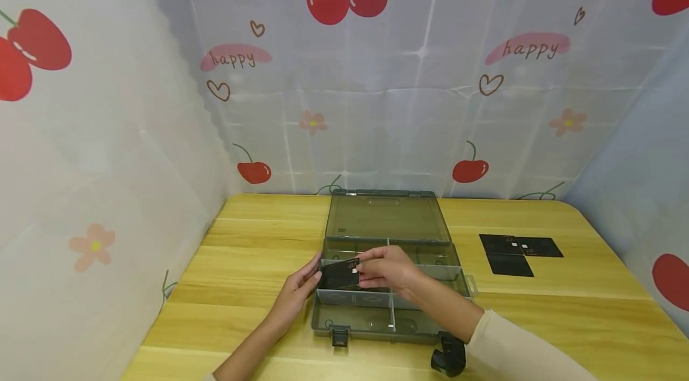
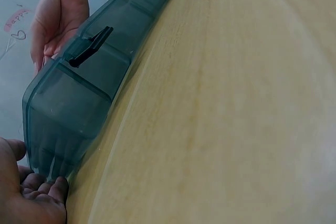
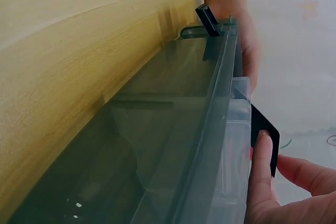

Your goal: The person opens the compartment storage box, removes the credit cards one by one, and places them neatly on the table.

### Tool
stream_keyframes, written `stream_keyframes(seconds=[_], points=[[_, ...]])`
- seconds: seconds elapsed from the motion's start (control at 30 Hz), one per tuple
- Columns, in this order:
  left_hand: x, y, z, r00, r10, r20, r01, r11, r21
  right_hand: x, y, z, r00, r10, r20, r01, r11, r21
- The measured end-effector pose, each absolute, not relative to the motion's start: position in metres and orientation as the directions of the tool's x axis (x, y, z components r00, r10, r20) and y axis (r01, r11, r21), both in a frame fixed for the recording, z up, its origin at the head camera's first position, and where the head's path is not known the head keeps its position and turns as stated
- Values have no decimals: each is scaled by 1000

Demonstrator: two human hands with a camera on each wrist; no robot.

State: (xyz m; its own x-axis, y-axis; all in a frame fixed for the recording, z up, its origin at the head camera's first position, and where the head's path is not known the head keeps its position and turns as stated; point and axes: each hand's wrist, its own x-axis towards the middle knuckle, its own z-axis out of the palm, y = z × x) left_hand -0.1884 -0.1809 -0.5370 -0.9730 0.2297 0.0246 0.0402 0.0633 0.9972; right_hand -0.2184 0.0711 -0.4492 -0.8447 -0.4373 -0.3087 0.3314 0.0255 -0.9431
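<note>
A dark translucent compartment box (image 1: 355, 318) lies on the wooden table with its lid (image 1: 384, 216) laid open to the back. My right hand (image 1: 390, 267) pinches a black card (image 1: 336, 276) between thumb and fingers, over the left middle compartment. The card carries "VIP" lettering and a small white square near its right end; it also shows at the fingertips in the right wrist view (image 3: 266, 124). My left hand (image 1: 295, 291) grips the box's left side, fingers outside and thumb at the rim close to the card's left edge.
Three black cards (image 1: 510, 265) lie edge to edge on the table (image 1: 269, 231), right of the box. A black latch (image 1: 340, 336) hangs at the box's front, and a black curved piece (image 1: 449, 357) sits beside my right sleeve. Cherry-patterned cloth (image 1: 366, 130) encloses the back and sides.
</note>
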Motion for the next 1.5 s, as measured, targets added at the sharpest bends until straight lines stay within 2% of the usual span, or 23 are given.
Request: stream_keyframes(seconds=[1.13,1.5], points=[[-189,-180,-538,-975,221,16,35,84,996,-204,114,-443,-867,-428,-254,303,-49,-952],[-189,-180,-539,-977,213,17,36,84,996,-203,128,-445,-909,-349,-227,256,-38,-966]])
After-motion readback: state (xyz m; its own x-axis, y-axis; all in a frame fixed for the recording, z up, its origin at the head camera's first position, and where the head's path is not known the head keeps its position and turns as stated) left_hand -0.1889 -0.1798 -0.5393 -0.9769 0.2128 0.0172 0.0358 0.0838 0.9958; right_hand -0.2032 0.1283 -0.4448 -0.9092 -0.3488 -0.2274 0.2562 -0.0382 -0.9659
